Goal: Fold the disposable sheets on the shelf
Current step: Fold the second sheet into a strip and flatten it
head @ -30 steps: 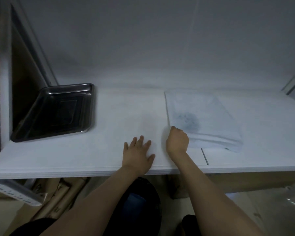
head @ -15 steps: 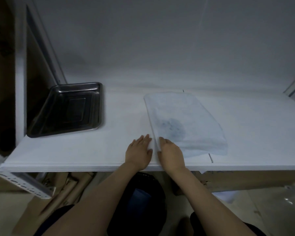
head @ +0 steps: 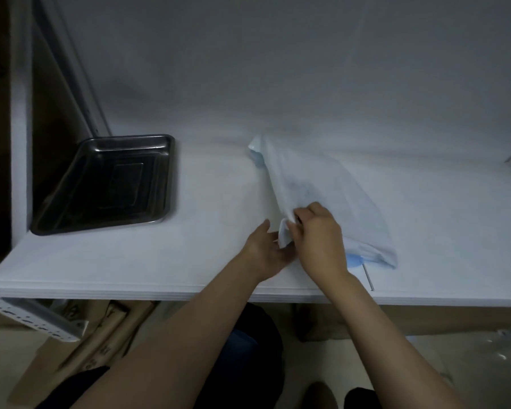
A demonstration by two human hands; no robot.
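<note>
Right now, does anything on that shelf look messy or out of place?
Only the disposable sheet looks untidy: its left edge is lifted off the shelf, pinched by the right hand with the left hand beside it. The metal tray sits flat, empty.

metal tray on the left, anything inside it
The metal tray shows only its bare dark bottom with a stamped rectangle. Nothing lies in it, and no part of its inside is covered.
</note>
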